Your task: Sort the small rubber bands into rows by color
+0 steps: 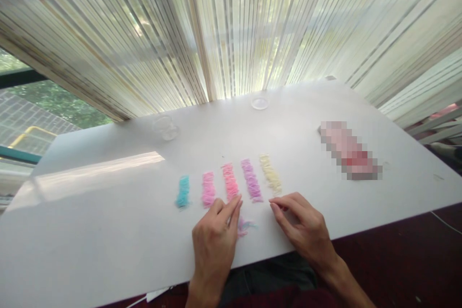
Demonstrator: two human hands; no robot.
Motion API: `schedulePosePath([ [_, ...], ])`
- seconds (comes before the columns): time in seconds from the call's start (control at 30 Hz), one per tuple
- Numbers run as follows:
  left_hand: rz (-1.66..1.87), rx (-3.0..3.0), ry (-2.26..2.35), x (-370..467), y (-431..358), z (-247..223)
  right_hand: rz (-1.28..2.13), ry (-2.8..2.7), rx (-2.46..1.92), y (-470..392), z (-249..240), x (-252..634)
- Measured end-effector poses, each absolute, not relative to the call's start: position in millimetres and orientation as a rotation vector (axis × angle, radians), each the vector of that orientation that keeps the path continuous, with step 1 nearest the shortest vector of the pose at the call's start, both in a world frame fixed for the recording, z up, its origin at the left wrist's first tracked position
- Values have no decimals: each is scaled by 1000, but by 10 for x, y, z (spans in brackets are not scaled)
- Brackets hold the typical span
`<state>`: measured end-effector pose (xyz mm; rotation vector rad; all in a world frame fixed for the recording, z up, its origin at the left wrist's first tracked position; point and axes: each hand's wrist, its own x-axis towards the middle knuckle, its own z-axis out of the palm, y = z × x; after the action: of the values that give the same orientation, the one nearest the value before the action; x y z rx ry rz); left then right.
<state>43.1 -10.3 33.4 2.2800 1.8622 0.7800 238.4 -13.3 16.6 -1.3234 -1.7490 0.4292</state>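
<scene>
Several narrow bands of short, thin coloured pieces lie side by side on the white table: blue [183,191], pink [208,189], coral [230,181], purple [251,181] and yellow [270,174]. Thumb and forefinger of my left hand [214,236] are pinched at the near end of the coral band. My right hand [303,226] is pinched too, just below the near end of the yellow band. Whatever either pinch holds is too small to make out. Between the hands is a small loose pile of mixed pieces [246,226], partly covered by my left hand.
Toward the back of the white table [108,221] are a clear round dish [166,128] and a clear lid-like disc [260,102]. A pixelated pinkish long object [348,151] lies at the right. Striped string curtains [231,29] hang along the table's far edge.
</scene>
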Motion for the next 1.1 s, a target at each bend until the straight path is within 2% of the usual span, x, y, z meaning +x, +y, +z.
schedulePosePath([
  [0.13, 900, 2248, 1894, 45, -211, 378, 446, -1772, -1295, -144, 163, 2379],
  [0.27, 815, 2219, 1869, -198, -366, 359, 525, -1862, -1203, -159, 174, 2309],
  [0.5, 835, 2171, 1776, -60, -488, 291, 677, -2027, -1130, -156, 196, 2100],
  [1.1, 1030, 2016, 1563, -81, -409, 250, 630, -1964, -1072, -125, 199, 2051],
])
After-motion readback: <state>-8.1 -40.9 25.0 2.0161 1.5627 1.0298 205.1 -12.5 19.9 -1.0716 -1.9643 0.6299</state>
